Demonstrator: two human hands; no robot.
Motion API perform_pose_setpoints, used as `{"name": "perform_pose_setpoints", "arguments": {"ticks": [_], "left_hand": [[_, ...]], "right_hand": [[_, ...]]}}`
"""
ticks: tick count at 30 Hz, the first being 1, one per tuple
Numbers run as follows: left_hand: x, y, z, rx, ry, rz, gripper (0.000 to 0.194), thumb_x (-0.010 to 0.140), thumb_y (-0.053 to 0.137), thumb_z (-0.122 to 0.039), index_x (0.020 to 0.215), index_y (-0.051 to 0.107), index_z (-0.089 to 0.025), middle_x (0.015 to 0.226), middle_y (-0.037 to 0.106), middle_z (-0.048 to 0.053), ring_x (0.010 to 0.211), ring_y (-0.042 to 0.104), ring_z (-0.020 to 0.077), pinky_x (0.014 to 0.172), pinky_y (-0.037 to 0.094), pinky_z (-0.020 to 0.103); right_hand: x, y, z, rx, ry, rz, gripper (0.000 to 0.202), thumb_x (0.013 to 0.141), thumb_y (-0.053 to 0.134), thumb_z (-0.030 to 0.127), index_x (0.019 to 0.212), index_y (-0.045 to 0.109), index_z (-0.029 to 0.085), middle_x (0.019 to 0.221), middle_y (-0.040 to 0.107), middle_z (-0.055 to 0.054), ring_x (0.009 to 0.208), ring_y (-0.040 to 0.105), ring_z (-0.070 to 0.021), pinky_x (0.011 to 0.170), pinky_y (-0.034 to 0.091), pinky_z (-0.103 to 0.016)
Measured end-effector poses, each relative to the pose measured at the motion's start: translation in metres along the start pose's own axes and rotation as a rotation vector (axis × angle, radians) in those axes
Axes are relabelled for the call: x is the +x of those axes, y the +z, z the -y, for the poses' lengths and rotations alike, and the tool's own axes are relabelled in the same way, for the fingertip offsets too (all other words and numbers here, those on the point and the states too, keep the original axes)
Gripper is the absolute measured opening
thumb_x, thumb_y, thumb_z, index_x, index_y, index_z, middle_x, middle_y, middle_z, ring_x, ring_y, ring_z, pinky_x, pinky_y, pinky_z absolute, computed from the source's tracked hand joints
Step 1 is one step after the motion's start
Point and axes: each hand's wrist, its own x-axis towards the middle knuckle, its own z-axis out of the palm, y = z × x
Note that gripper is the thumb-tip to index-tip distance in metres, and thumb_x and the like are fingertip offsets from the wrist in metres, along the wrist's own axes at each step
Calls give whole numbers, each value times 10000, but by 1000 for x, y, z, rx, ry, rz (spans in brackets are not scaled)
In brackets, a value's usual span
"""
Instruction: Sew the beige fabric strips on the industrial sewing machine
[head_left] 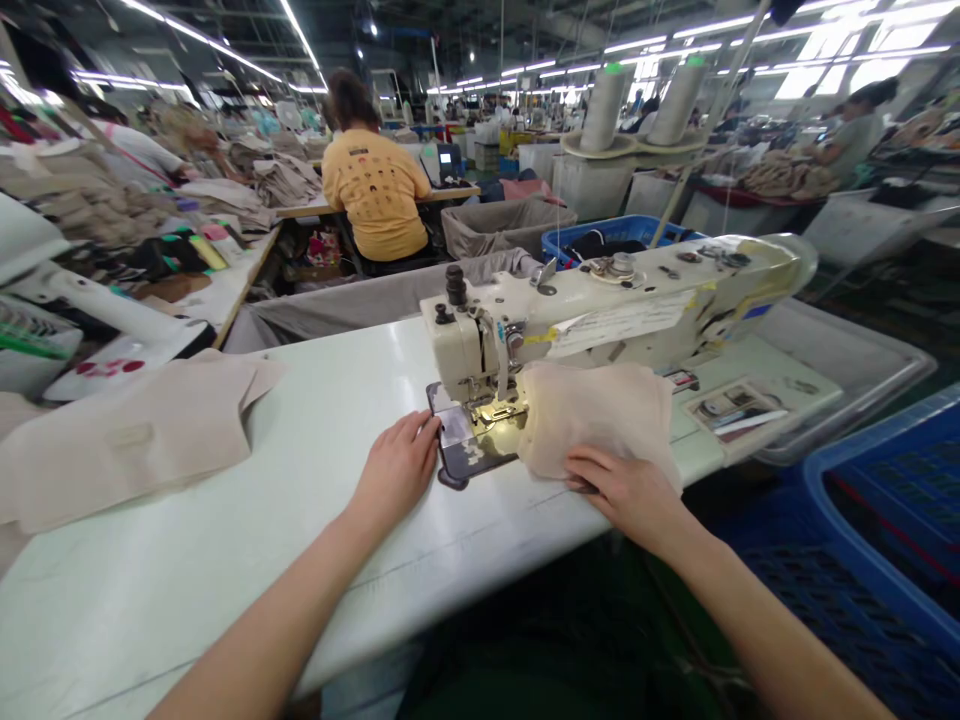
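Right hand (619, 490): my fingers touch the near edge of the cloth (600, 415); whether they pinch, I cannot tell.
Left hand (397, 462): laid flat at the metal plate (469, 458).
Cloth: under and beyond my right fingers.
Sewing machine (517, 300): behind the cloth.

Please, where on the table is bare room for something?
The pale green tabletop is bare between the flat beige fabric and the left hand. It is crowded at the cream metal sewing machine, where the right hand touches thin cream cloth.
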Motion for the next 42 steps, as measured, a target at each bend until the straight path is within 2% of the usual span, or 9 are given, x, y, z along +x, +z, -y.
{"name": "perform_pose_setpoints", "arguments": {"ticks": [8, 14, 20, 25, 29, 31, 37, 40, 42], "left_hand": [[-11, -25, -56, -134, 257, -21, 277, 992, 442, -184, 1175, 650, -168, 1038, 718, 105, 931, 673, 233, 816, 586, 388], [25, -14, -87, -418, 460, -133, 589, 946, 501, -117, 1511, 335, -107, 1472, 519, 193, 1418, 437, 276, 1112, 457, 477], [37, -11, -82, -617, 700, 114, 257, 953, 483, -150, 1111, 685, -174, 1152, 746, 98, 1149, 680, 206, 1074, 499, 382], [-27, -35, -58, -461, 582, 87, 340, 918, 460, -105, 1215, 622, -135, 1203, 721, 143, 1157, 677, 254, 938, 588, 391], [-80, -42, -30, -446, 448, 62, 455, 874, 492, -81, 1308, 579, -184, 1228, 716, 117, 1191, 661, 238, 946, 590, 373], [-94, -42, -20, -473, 380, 48, 461, 873, 523, -103, 1318, 582, -207, 1244, 709, 114, 1193, 661, 234, 961, 584, 364], [-97, -45, -15, -597, 232, 33, 383, 854, 605, -143, 1225, 651, -229, 1194, 735, 87, 1102, 706, 215, 948, 584, 321], [-94, -47, -18, -641, 73, 30, 277, 898, 593, -194, 1153, 694, -234, 1131, 759, 66, 1012, 736, 196, 904, 591, 291], [-94, -46, -18, -654, -44, 25, 229, 940, 559, -229, 1104, 719, -242, 1058, 777, 43, 940, 747, 179, 856, 592, 268]], "right_hand": [[6, 0, -14, 307, 95, -103, 242, 987, 477, 217, 962, 716, 245, 1087, 754, -30, 916, 728, -191, 800, 589, -297], [0, -20, 13, 14, -255, -331, 265, 1000, 452, 149, 1101, 693, 196, 1128, 760, -77, 924, 734, -193, 762, 584, -281], [-11, -31, 27, 107, -258, -257, 233, 1034, 470, 293, 1029, 682, 195, 1111, 754, -89, 909, 733, -196, 742, 593, -288], [-23, -18, 3, 128, -50, -319, 346, 957, 582, 520, 1040, 686, 201, 1244, 712, -117, 1021, 726, -228, 843, 599, -304], [-25, 4, -22, -87, 234, -357, 298, 976, 514, 382, 1127, 697, 202, 1288, 693, -111, 1027, 725, -274, 846, 612, -394], [-16, 12, -38, -105, 218, -272, 343, 933, 501, 295, 1212, 682, 211, 1303, 688, -90, 1093, 700, -284, 875, 606, -408], [29, 0, -55, 50, 141, -216, 377, 868, 500, 212, 1169, 726, 237, 1373, 645, -74, 1187, 647, -295, 954, 555, -457], [34, -17, -30, 431, 186, -297, 307, 910, 591, 447, 1088, 757, 260, 1312, 680, -81, 1150, 657, -295, 841, 575, -391], [28, -24, -8, 808, 129, -91, 538, 837, 636, 652, 1211, 717, 273, 1366, 643, -95, 1132, 659, -308, 668, 563, -321]]}}
